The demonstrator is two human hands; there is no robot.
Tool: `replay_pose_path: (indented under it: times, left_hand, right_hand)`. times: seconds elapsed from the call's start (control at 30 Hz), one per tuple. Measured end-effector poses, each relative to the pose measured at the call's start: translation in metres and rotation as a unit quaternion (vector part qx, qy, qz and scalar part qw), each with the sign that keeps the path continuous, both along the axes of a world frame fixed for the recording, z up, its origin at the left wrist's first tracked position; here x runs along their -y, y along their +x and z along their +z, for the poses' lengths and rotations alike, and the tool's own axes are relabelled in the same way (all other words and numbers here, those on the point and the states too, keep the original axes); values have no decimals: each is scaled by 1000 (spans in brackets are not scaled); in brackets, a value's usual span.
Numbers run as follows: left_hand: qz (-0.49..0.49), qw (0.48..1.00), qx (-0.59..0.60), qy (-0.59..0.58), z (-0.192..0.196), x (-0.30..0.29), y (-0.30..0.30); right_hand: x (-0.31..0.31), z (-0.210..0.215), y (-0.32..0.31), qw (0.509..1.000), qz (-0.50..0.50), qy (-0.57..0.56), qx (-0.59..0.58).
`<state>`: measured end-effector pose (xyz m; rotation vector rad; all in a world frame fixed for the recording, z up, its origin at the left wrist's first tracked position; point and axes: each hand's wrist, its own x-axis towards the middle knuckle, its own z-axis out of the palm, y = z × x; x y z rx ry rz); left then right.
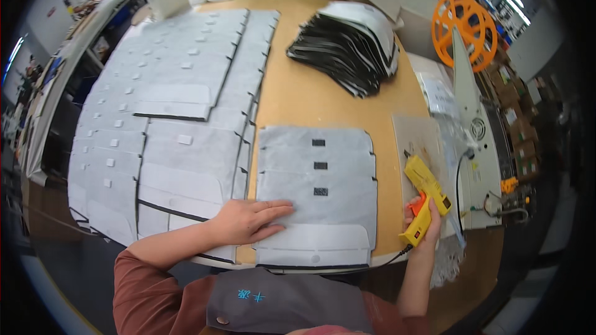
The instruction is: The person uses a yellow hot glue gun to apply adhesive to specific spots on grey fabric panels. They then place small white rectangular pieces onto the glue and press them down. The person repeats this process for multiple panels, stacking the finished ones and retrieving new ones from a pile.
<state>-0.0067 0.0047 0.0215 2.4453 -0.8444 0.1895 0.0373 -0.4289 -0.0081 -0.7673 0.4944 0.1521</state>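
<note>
A pale grey fabric panel [347, 170] with dark edging lies flat in front of me. Three small dark rectangular patches [320, 165] run in a column down its middle, and a white curved flap [329, 239] crosses its near end. My left hand [254, 218] rests on the panel's left side, fingers stretched out flat and holding nothing. To the right of the panel, my right hand [433, 222] is wrapped round a yellow glue gun [428, 180] with an orange trigger. Its nozzle points away from me, over a stained board [413, 133], and its cord trails toward the table's near edge.
Overlapping grey panels [180, 142] with small white pads cover the table's left side. A stack of dark-edged pieces [347, 46] stands at the far middle. On the right are an orange spool [464, 31], a pale machine [481, 167] and clear plastic bags [441, 99].
</note>
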Motion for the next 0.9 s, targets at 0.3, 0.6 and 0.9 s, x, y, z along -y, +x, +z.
replay_pose_path:
  times: [0.3, 0.6, 0.9]
  left_hand:
    - [164, 846, -402, -310, 41, -1, -36]
    - [124, 510, -534, -663, 25, 3, -83]
    - [140, 519, -589, -604, 59, 15, -87]
  right_hand:
    - [11, 4, 16, 998, 26, -45, 35]
    - [64, 6, 65, 985, 116, -125, 21]
    - [16, 42, 12, 499, 96, -859, -64]
